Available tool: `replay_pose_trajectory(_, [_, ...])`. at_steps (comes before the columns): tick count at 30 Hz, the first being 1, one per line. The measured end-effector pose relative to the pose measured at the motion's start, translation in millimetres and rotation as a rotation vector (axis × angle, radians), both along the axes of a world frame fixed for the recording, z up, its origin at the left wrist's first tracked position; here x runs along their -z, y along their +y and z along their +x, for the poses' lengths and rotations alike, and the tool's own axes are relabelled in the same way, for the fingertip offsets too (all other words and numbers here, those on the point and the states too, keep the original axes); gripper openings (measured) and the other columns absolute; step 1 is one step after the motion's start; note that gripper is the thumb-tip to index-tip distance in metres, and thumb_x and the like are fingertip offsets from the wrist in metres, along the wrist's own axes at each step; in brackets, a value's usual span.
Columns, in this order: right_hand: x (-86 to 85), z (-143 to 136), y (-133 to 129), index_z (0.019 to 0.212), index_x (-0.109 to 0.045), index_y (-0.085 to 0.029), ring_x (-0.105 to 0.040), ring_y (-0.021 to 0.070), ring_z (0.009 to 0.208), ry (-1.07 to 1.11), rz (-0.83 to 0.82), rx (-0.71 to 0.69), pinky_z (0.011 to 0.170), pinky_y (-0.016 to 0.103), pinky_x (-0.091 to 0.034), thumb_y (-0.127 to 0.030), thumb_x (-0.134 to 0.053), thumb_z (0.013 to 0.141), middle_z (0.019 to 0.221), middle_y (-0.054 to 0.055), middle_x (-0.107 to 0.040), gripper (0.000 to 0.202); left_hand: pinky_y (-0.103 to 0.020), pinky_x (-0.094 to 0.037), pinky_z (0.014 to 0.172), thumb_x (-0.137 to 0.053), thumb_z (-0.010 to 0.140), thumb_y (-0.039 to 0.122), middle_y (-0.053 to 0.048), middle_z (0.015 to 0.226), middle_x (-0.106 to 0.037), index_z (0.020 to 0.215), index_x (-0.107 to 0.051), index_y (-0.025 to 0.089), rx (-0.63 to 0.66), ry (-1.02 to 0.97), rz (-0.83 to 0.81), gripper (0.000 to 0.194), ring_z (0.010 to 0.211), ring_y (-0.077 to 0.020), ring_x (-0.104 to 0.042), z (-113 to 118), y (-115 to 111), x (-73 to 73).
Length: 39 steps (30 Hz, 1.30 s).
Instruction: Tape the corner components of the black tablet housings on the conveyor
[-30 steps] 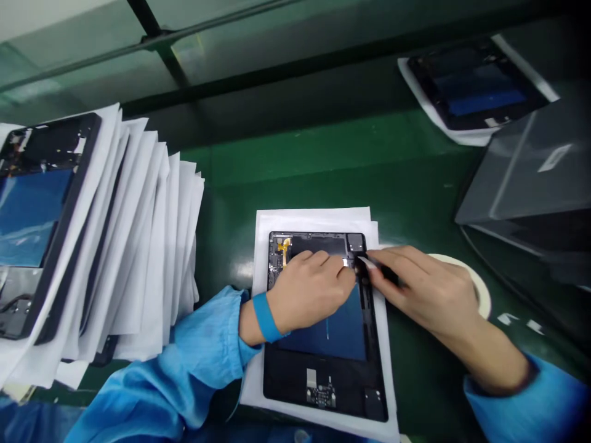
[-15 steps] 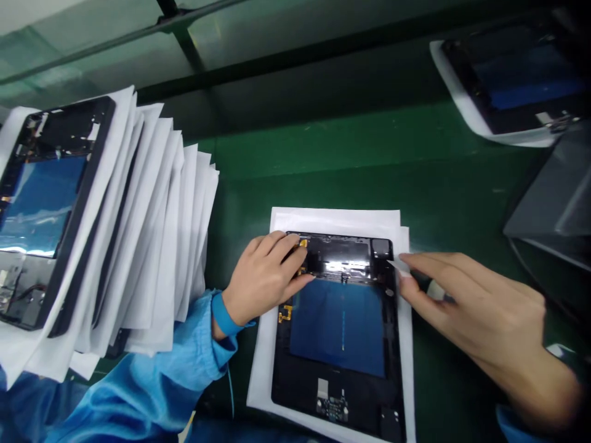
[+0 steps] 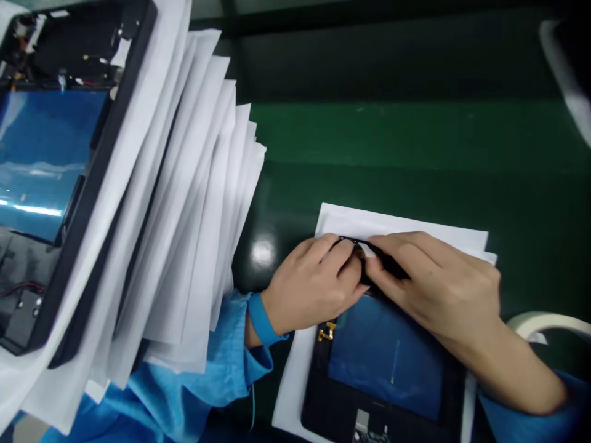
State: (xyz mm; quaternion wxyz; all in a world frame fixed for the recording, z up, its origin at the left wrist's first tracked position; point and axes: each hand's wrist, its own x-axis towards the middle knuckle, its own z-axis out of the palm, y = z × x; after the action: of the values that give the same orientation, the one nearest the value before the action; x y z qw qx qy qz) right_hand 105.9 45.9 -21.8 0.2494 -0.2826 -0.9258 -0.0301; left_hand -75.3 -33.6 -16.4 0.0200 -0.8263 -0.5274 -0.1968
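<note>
An opened tablet (image 3: 385,357) with a blue panel inside lies on white sheets (image 3: 295,387) in front of me. The fingers of my left hand (image 3: 314,286) are curled over its upper left corner and press on it; what is under them is hidden. Thumb and forefinger of my right hand (image 3: 438,286) pinch a small white piece of tape (image 3: 367,250) close beside the left fingertips, at the tablet's top edge. Below my left hand, a gold flex cable (image 3: 327,331) shows on the tablet's left side.
On the left rises a tall, leaning stack of white sheets (image 3: 194,203) with dark tablets between them. Another opened tablet (image 3: 50,135) tops it. A roll of tape (image 3: 549,320) lies by my right forearm on the green table (image 3: 397,135). A blurred white edge (image 3: 570,86) shows at far right.
My right hand has moved left with the piece of tape, from the tablet's right edge to beside my left fingers. The view has shifted, bringing the stack nearer and the tape roll into sight.
</note>
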Motion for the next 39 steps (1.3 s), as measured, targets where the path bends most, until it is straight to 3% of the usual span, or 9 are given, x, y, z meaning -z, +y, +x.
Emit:
replay_pose_trajectory(9, [2.2,0.7,-0.6,0.103,-0.065,-0.014,-0.065,0.016,0.074,-0.018,0.022,-0.042,0.064,0.028,-0.045,-0.019,-0.066,0.091,0.089,0.005,-0.073,0.013,-0.035,-0.054,0.088,-0.053,0.1,0.033,-0.012,0.107,-0.07,0.1,-0.07,0.01,-0.011,-0.006,0.03,0.029,0.106,-0.0258,-0.064,1.8,-1.0,0.7])
replay_pose_trajectory(22, [-0.3,-4.2,-4.7,0.094,-0.07,-0.018,-0.062,0.0116,0.075,-0.058,0.054,-0.021,0.06,0.025,-0.041,-0.019,-0.062,0.093,0.092,0.001,-0.072,0.008,-0.037,-0.053,0.088,-0.052,0.1,0.03,-0.011,0.108,-0.067,0.099,-0.064,0.012,-0.031,-0.062,-0.044,0.021,0.108,-0.0256,-0.062,-0.1,-0.8,2.2])
replay_pose_trajectory(30, [-14.1,-9.6,-2.2,0.075,-0.063,-0.017,-0.054,0.0163,0.07,-0.261,-0.03,-0.07,0.053,0.031,-0.032,-0.016,-0.052,0.095,0.079,0.005,-0.064,0.023,-0.038,-0.053,0.087,-0.058,0.092,0.027,-0.01,0.107,-0.07,0.105,-0.061,0.013,-0.042,-0.127,-0.08,0.019,0.105,-0.0258,-0.063,-2.4,1.9,0.7])
replay_pose_trajectory(34, [-22.5,-18.4,-8.8,0.077,-0.065,-0.018,-0.056,0.0174,0.073,-0.347,-0.054,-0.025,0.057,0.031,-0.037,-0.012,-0.052,0.092,0.079,0.005,-0.064,0.02,-0.044,-0.054,0.092,-0.059,0.086,0.021,-0.01,0.109,-0.071,0.105,-0.062,0.014,-0.035,-0.181,-0.091,0.02,0.106,-0.028,-0.064,-4.1,8.4,3.3])
replay_pose_trajectory(36, [-27.2,-18.3,-13.5,0.085,-0.068,-0.017,-0.058,0.0186,0.079,-0.352,-0.044,0.0,0.062,0.032,-0.042,-0.014,-0.053,0.093,0.087,0.006,-0.067,0.017,-0.049,-0.053,0.099,-0.058,0.086,0.018,-0.011,0.115,-0.07,0.108,-0.063,0.015,-0.018,-0.243,-0.041,0.024,0.111,-0.029,-0.064,-1.0,11.2,-7.1])
replay_pose_trajectory(39, [-36.2,0.1,-24.9,0.102,-0.07,-0.019,-0.061,0.0165,0.093,-0.286,-0.019,0.002,0.078,0.028,-0.049,-0.02,-0.052,0.097,0.101,0.004,-0.07,0.019,-0.045,-0.054,0.103,-0.052,0.095,0.023,-0.01,0.121,-0.069,0.116,-0.063,0.019,0.076,-0.404,0.001,0.025,0.116,-0.0255,-0.065,7.0,-2.5,-44.1])
